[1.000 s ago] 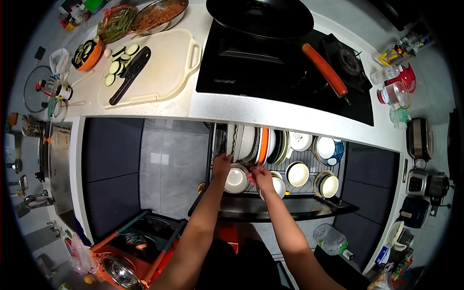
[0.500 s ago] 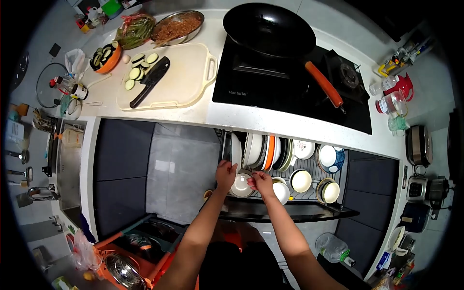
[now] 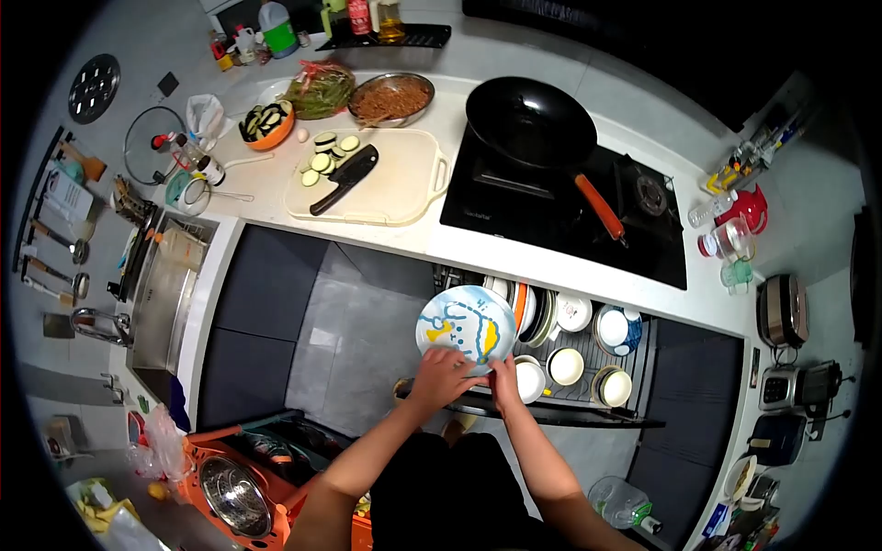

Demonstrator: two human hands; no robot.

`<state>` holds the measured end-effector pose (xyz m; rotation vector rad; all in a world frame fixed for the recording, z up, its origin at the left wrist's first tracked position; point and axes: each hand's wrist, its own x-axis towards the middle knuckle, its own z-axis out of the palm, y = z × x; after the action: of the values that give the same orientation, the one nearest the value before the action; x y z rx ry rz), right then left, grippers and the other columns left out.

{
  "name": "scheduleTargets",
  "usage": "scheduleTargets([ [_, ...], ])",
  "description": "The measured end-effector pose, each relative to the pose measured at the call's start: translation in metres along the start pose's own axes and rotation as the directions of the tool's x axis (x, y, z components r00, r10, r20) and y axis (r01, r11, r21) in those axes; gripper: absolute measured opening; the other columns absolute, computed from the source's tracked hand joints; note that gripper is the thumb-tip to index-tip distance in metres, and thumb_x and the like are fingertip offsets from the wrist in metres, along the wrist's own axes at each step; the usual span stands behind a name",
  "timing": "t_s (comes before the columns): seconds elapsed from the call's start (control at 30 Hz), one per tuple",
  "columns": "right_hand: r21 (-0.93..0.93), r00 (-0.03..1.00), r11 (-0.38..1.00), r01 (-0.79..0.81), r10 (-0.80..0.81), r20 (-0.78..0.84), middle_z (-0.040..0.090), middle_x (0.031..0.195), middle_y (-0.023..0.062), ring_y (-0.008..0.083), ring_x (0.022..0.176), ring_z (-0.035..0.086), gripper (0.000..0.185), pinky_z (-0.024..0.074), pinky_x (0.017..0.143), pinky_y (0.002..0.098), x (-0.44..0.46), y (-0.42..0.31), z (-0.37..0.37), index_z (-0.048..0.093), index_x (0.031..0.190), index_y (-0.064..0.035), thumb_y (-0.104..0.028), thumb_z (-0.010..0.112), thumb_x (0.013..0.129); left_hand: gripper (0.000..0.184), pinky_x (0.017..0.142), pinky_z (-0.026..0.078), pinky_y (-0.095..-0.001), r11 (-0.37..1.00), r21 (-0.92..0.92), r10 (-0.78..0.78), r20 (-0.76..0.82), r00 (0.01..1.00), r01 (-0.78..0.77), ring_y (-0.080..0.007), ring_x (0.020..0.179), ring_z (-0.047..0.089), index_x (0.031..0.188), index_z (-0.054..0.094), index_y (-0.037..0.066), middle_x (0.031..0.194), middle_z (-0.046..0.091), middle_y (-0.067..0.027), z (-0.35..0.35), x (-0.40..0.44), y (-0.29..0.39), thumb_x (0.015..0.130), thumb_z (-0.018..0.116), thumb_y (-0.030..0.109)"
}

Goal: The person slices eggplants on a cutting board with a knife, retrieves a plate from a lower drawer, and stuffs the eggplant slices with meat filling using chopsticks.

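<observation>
A light blue plate [image 3: 467, 317] with a cartoon drawing in yellow and blue is held up above the left end of the open dish drawer. My left hand [image 3: 441, 378] grips its near rim, with fingers lying over the face. At the lower right rim, my right hand [image 3: 504, 384] pinches the edge. Part of the drawer's rack is hidden beneath the plate. Standing plates [image 3: 544, 317] fill the rack to the right of it, and a white bowl [image 3: 528, 379] sits just beside my right hand.
A cutting board [image 3: 395, 197] on the counter carries sliced eggplant [image 3: 320, 163] and a black knife [image 3: 345, 180]. To its right, a black wok [image 3: 531, 119] stands on the stove. Orange crates with a steel colander [image 3: 235, 496] are at lower left; a large plastic bottle [image 3: 617, 501] lies at lower right.
The cartoon plate is now out of the drawer and in both my hands; before, my hands were down among the dishes. The view has tilted and shifted, showing more of the back wall.
</observation>
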<state>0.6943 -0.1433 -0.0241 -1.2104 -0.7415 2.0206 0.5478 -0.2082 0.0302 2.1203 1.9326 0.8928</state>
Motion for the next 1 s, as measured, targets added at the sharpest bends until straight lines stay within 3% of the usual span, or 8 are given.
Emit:
scheduleTargets([
  [0.1,0.174,0.998,0.984,-0.025,0.016,0.053,0.054,0.108,0.0109,0.0254,0.089,0.059,0.042,0.054,0.063,0.036,-0.003,-0.004,0.013,0.04,0.118,-0.0057,-0.008,0.045,0.076,0.039,0.082,0.036,-0.0391,0.962,-0.035,-0.272,-0.181,0.945,0.27,-0.0292,0.097,0.047,0.108,0.057,0.007,0.108,0.05,-0.0102,-0.025,-0.009,-0.014,0.075,0.063,0.029],
  [0.2,0.258,0.995,0.966,-0.011,-0.014,0.097,0.054,0.108,0.0116,0.0275,0.091,0.058,0.041,0.0534,0.068,0.0405,0.005,-0.004,0.04,0.041,0.116,-0.005,-0.011,0.046,0.075,0.046,0.081,0.039,-0.0411,0.869,-0.028,-0.438,-0.508,0.742,0.494,-0.0314,0.091,0.051,0.114,0.049,-0.002,0.106,0.054,-0.0145,-0.041,-0.011,-0.043,0.079,0.06,0.026],
  [0.3,0.226,0.988,0.974,-0.01,-0.025,0.154,0.053,0.112,0.0109,0.0266,0.094,0.058,0.047,0.0532,0.07,0.041,0.017,-0.004,0.076,0.038,0.122,-0.0053,-0.011,0.045,0.075,0.047,0.07,0.045,-0.0342,0.615,-0.496,-0.736,-0.081,0.672,0.613,-0.0255,0.077,0.057,0.118,0.045,-0.002,0.089,0.06,-0.0144,-0.062,-0.015,-0.081,0.083,0.057,0.026],
  [0.33,0.209,0.982,0.978,-0.018,-0.022,0.185,0.053,0.113,0.0112,0.027,0.094,0.058,0.048,0.0532,0.07,0.041,0.025,-0.001,0.087,0.038,0.122,-0.0056,-0.01,0.045,0.075,0.045,0.06,0.045,-0.0267,0.545,-0.619,-0.755,-0.069,0.652,0.566,-0.0163,0.066,0.058,0.122,0.042,-0.001,0.077,0.062,-0.0111,-0.048,-0.02,-0.108,0.086,0.055,0.022],
  [0.43,0.206,0.986,0.979,-0.009,-0.025,0.165,0.053,0.11,0.0121,0.0274,0.09,0.059,0.046,0.054,0.067,0.0399,0.04,0.006,0.139,0.039,0.121,-0.0055,-0.009,0.045,0.075,0.043,0.062,0.044,-0.0241,0.333,-0.769,-0.767,0.116,0.631,0.546,-0.0108,0.07,0.057,0.123,0.043,0.003,0.08,0.062,-0.0074,-0.063,-0.024,-0.158,0.085,0.055,0.018],
  [0.57,0.195,0.981,0.98,-0.043,0.004,0.196,0.053,0.112,0.0134,0.0289,0.092,0.059,0.047,0.0538,0.069,0.0409,0.06,0.009,0.2,0.035,0.124,-0.0052,-0.01,0.043,0.078,0.042,0.065,0.044,-0.0215,0.318,-0.836,-0.809,0.007,0.587,0.447,-0.0078,0.072,0.054,0.124,0.041,-0.001,0.083,0.061,-0.0058,-0.099,-0.012,-0.199,0.084,0.053,0.007],
  [0.7,-0.194,0.966,0.973,-0.126,0.165,0.201,0.052,0.107,0.0175,0.0287,0.084,0.06,0.045,0.0547,0.064,0.039,0.084,-0.016,0.239,0.03,0.123,-0.0011,-0.013,0.042,0.082,0.049,0.054,0.037,-0.0179,0.308,-0.881,-0.806,-0.043,0.59,0.358,-0.0045,0.064,0.048,0.129,0.035,-0.003,0.081,0.058,-0.0031,-0.121,0.003,-0.235,0.084,0.053,0.005],
  [1.0,-0.089,0.997,0.996,-0.005,0.012,0.08,0.052,0.106,0.0183,0.0262,0.079,0.061,0.044,0.0559,0.06,0.0334,0.151,-0.043,0.27,0.031,0.124,0.0007,-0.007,0.041,0.082,0.041,0.067,0.045,-0.0252,0.221,-0.784,-0.812,0.182,0.555,0.58,-0.0114,0.077,0.057,0.124,0.041,0.0,0.093,0.06,-0.0087,-0.134,0.085,-0.284,0.088,0.051,0.015],
])
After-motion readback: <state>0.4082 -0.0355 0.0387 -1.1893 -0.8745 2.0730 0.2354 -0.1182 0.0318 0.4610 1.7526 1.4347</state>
